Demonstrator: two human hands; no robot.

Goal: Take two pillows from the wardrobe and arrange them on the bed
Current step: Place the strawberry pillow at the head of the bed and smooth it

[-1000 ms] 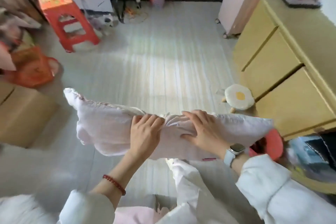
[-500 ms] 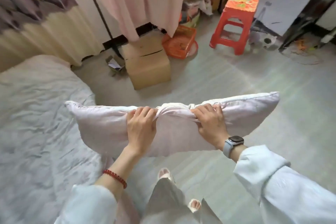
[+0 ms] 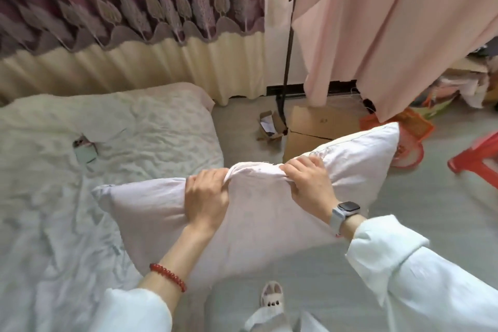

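Observation:
A pale pink pillow [image 3: 264,221] hangs in the air in front of me, its left end over the edge of the bed [image 3: 54,210]. My left hand [image 3: 207,199] grips its bunched top edge near the middle. My right hand [image 3: 310,183], with a watch on the wrist, pinches the same top edge a little further right. The bed fills the left of the view and is covered with a wrinkled white sheet. No second pillow is in view, and no wardrobe.
A phone [image 3: 85,149] lies on the bed sheet. A cardboard box [image 3: 318,129] stands on the floor behind the pillow, with a black rack pole [image 3: 287,62] and pink hanging cloth [image 3: 390,35] above it. A red stool [image 3: 477,156] is at the right edge. Curtains [image 3: 134,35] back the bed.
I have turned left with the pillow in both hands, from facing the open floor and drawers to facing the bed. The pillow's left end now reaches over the bed.

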